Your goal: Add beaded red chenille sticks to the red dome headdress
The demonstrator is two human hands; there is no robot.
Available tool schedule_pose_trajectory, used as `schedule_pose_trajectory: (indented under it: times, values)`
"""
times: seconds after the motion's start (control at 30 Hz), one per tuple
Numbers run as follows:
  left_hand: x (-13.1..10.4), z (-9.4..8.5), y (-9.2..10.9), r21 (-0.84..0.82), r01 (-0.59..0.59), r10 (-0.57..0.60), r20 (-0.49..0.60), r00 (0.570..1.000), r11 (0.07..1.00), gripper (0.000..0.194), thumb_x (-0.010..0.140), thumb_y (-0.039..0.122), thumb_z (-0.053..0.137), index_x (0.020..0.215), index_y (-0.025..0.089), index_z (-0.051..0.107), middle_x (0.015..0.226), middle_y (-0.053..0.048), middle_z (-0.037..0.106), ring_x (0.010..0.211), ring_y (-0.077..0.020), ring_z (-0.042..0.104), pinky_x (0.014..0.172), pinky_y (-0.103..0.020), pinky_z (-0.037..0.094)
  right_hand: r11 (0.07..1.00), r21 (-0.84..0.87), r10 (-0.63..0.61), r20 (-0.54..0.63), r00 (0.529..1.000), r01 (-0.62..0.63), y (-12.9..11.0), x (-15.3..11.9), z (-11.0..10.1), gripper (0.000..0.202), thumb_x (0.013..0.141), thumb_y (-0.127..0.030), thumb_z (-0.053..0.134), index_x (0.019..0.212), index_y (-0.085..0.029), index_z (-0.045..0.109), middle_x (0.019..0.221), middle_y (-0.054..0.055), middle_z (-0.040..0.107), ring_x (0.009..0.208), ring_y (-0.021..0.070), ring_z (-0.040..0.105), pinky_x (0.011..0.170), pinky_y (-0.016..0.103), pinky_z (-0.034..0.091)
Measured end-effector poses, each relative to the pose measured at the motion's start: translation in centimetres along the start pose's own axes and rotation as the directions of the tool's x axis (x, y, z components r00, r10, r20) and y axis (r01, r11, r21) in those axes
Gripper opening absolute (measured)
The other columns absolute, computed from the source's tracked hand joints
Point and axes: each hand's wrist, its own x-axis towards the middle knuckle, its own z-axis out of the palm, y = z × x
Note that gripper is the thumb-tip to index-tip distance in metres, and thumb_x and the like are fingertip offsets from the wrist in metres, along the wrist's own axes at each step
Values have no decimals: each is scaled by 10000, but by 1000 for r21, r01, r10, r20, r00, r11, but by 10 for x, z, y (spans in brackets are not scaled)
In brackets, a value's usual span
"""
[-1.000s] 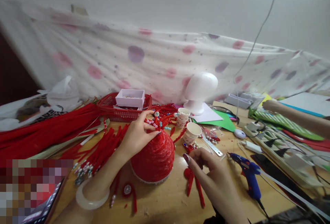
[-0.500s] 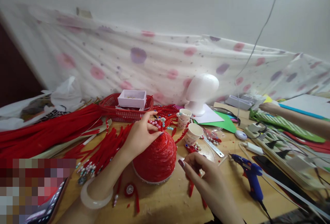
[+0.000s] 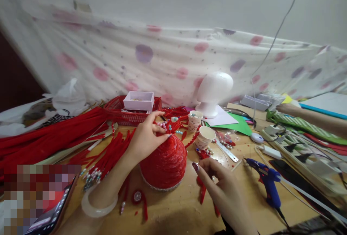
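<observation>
A red dome-shaped hat [image 3: 165, 168], wound in ribbed layers and edged with small pearls, stands on the wooden table. Over its crown reaches my left hand [image 3: 146, 139], thumb and fingers closed around a beaded ornament [image 3: 162, 125] with pink and turquoise beads; the ornament's lower part is hidden. Right of the hat, apart from it, my right hand [image 3: 219, 186] has its thumb close against curled fingers; anything between them is too small to make out. Red strips [image 3: 202, 193] show beneath this hand. A red rosette with a round jewelled centre [image 3: 137, 196] lies in front of the hat.
Paper cups [image 3: 205, 135] with beads around them stand behind the hat. A blue glue gun [image 3: 267, 182] lies at right, near a power strip [image 3: 298, 155]. Further back are a foam head [image 3: 215, 90] and a red basket [image 3: 116, 114]. Another person's arm [image 3: 311, 114] reaches in.
The view has shifted slightly. My left hand stays at the hat's crown, and my right hand hovers beside it in nearly the same pose.
</observation>
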Motion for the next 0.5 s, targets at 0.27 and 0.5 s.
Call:
schedule_pose_trajectory:
  times: [0.27,0.5]
  values:
    - [-49,-20,41,-345,102,-36,193,980,933,601,701,223,754,1264,278,551,778,10,746,673,-172,714,595,-237,567,970,184,-187,149,971,158,-26,-24,24,283,999,-427,437,940,-215,615,724,5,618,652,138,575,548,200,435]
    - [-102,5,42,-57,139,-120,262,958,989,121,783,209,632,738,272,726,760,-2,736,698,-173,700,666,-246,577,939,228,-297,158,942,258,-8,-45,22,340,1029,-373,364,786,-216,544,639,-11,595,561,120,556,560,207,419]
